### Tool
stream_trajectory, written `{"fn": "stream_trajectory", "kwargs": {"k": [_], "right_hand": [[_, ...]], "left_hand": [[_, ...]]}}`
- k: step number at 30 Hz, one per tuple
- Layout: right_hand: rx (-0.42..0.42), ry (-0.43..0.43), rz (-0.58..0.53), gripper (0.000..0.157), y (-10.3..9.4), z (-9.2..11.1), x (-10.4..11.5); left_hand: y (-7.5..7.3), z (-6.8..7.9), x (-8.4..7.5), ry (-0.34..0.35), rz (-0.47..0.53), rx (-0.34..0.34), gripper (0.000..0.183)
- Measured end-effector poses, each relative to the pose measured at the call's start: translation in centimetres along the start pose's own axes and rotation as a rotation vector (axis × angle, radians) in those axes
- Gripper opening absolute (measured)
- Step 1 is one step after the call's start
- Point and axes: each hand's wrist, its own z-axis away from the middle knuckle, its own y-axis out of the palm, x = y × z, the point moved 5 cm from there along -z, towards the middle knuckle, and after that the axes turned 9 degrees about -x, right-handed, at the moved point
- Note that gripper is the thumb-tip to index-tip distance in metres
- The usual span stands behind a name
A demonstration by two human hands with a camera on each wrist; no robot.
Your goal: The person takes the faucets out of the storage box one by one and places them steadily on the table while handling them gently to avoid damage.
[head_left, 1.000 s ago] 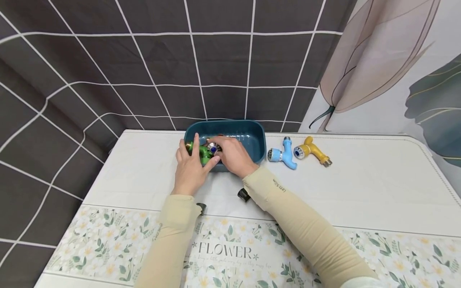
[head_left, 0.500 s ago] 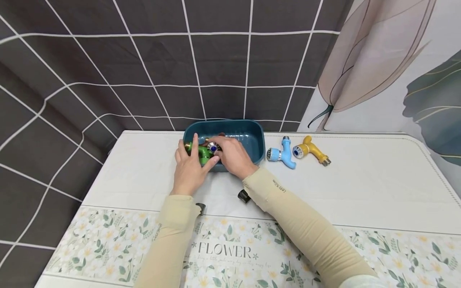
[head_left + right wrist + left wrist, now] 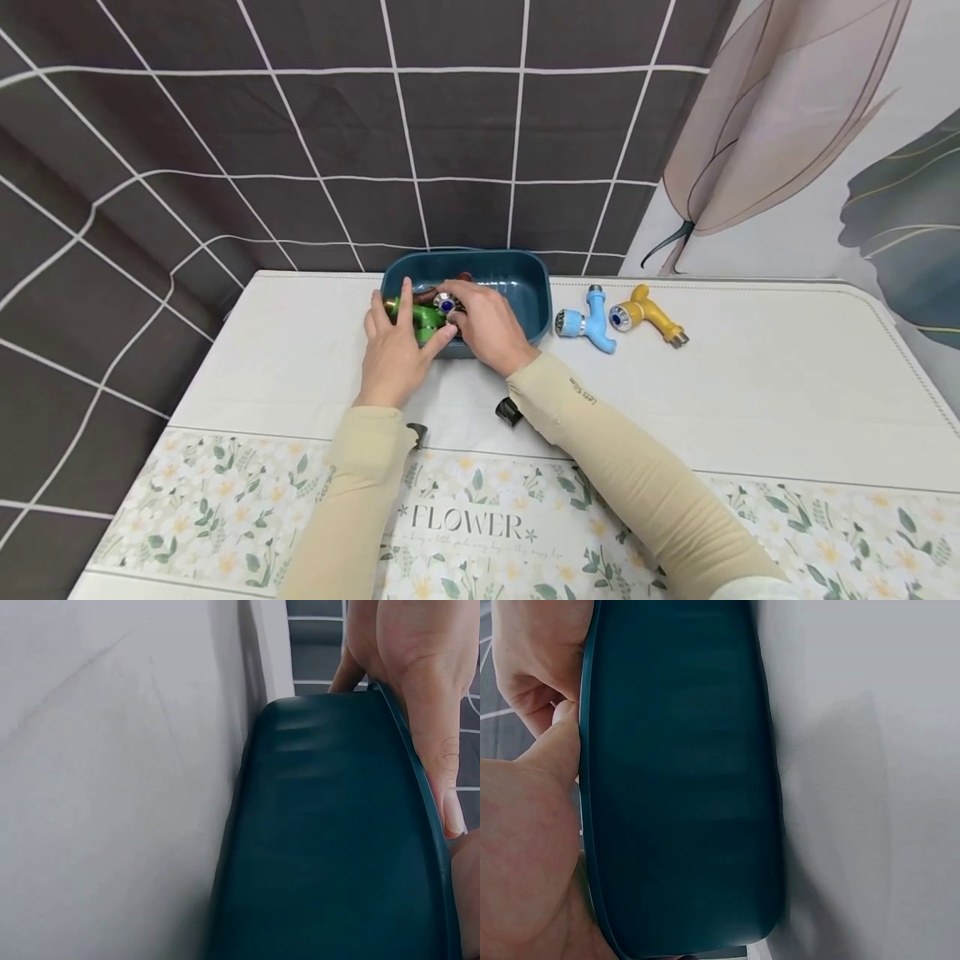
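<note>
A dark teal plastic tub (image 3: pixel 534 317) stands at the back of the table. In its left part lies a green tap (image 3: pixel 422 317) under my left hand (image 3: pixel 394 354), whose fingers are spread over it with the thumb reaching right. My right hand (image 3: pixel 491 327) reaches in from the right, fingers curled on a tap with a chrome, blue-centred knob (image 3: pixel 447 305); most of this tap's body is hidden. Reddish-brown parts show behind the fingers. Both wrist views show mainly the tub's outer wall (image 3: pixel 682 780), with the left thumb (image 3: pixel 442 765) over its rim.
Right of the tub, a light blue tap (image 3: pixel 592 321) and a yellow tap (image 3: pixel 649 315) lie side by side on the white table covering (image 3: pixel 787 383). A dark tiled-pattern curtain (image 3: pixel 472 125) hangs directly behind the tub.
The chrome-knobbed tap has shifted slightly up and right in the right hand, and more of a brown part shows beside it. The left hand stays nearly still.
</note>
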Motion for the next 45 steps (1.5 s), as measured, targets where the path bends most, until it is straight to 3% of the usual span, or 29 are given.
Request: {"fn": "stream_trajectory", "kwargs": {"k": [9, 19, 45], "right_hand": [[-0.020, 0.003, 0.005, 0.041, -0.2, -0.1, 0.0], [-0.048, -0.049, 0.034, 0.041, -1.1, 0.3, 0.1], [-0.097, -0.038, 0.036, 0.041, -2.7, 1.1, -0.2]], "left_hand": [[-0.2, 0.0, 0.0, -0.007, 0.001, 0.005, 0.098], [-0.1, 0.1, 0.1, -0.007, 0.002, 0.017, 0.099], [-0.1, 0.0, 0.0, -0.005, 0.008, 0.006, 0.097]]}}
